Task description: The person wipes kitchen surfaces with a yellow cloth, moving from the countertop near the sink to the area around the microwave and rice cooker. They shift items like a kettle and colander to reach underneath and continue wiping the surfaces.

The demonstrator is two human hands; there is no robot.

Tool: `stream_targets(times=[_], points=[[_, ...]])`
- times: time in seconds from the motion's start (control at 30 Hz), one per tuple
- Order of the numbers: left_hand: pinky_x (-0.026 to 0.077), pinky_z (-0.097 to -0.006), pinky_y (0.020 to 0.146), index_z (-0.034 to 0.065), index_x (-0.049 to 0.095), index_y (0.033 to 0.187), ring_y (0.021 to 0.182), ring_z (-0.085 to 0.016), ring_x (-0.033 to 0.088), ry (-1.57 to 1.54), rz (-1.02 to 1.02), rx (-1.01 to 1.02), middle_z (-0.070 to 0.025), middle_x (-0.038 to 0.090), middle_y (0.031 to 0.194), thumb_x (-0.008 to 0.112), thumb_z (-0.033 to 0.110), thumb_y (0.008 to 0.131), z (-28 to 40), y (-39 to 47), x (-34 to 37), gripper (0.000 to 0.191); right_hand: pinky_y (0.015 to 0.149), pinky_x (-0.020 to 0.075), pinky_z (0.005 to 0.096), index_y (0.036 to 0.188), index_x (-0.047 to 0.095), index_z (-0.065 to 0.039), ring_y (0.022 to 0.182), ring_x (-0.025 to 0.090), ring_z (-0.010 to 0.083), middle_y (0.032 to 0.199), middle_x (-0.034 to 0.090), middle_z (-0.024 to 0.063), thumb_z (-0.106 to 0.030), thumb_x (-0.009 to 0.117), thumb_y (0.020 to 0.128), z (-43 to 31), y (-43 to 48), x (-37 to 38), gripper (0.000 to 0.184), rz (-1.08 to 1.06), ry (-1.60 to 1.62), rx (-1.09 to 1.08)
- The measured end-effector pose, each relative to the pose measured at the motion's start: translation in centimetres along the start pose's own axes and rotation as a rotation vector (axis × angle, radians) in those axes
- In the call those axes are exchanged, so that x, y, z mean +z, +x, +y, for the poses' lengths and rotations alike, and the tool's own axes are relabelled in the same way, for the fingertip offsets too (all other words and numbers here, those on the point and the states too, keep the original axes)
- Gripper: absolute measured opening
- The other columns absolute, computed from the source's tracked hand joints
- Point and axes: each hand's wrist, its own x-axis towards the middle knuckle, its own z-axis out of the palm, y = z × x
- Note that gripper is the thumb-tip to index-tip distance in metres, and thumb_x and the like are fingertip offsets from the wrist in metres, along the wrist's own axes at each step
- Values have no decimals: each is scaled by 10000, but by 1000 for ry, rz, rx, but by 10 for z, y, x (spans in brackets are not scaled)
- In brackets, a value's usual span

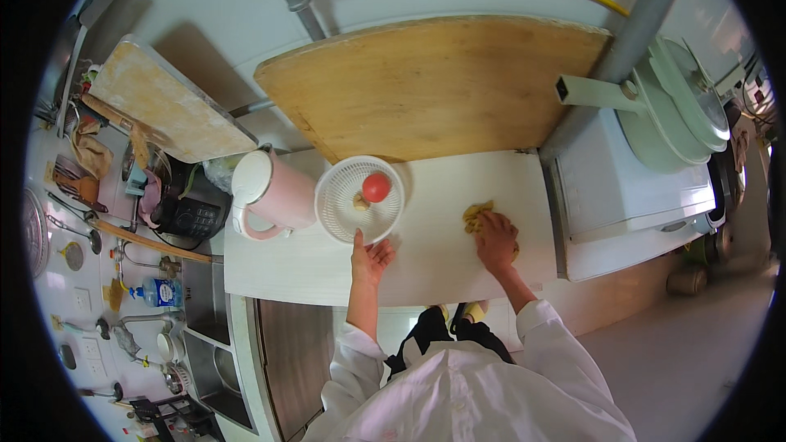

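Observation:
My right hand (pixel 497 239) presses on a crumpled yellow cloth (pixel 478 215), which lies on the right part of the white countertop (pixel 430 270). Bits of the cloth show in front of the fingers and beside the palm. At the near rim of a white plastic colander (pixel 331 218) is my left hand (pixel 370 263), fingers apart and palm partly turned up. Its fingertips reach the rim; whether they touch it I cannot tell. Inside the colander sit a red tomato (pixel 376 187) and a small pale piece, probably garlic (pixel 361 201).
A pink electric kettle (pixel 288 190) stands just left of the colander. Behind, a large wooden board (pixel 430 86) leans against the wall. To the right, a light green pot (pixel 663 116) rests on a white appliance (pixel 620 184). A steel sink (pixel 206 301) lies at left.

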Motion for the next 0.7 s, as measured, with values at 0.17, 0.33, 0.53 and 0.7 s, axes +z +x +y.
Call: stream_targets(times=[0.17,0.33,0.53,0.7], points=[[595,-433,718,-85,499,1197,866,-306,664,84,-87,150,-203,629,1076,524,242,955,-15,31,-44,408,974,352,500,1261,584,-125,1228,456,292,1337,537,41,-242,677,842,5,47,30,445,69,19,83],[608,-450,754,-113,484,1247,961,-338,663,170,-112,171,-220,598,1166,466,137,928,-17,-65,-106,406,973,361,499,1264,587,-135,1221,460,291,1330,549,43,-199,695,808,-26,88,41,474,3,19,52],[608,-449,768,-97,456,1280,979,-342,662,13,100,172,-207,581,1213,469,102,906,-33,-84,-127,424,962,378,492,1216,605,-131,1137,496,290,1221,597,21,-113,653,773,-143,105,67,446,-288,219,-202],[591,-421,763,-64,507,1218,899,-308,671,-45,187,266,-192,630,1094,484,158,905,-30,-67,-142,385,860,396,483,1088,670,-108,1032,522,280,1081,605,34,-55,601,802,-193,55,97,299,-152,323,-766]])
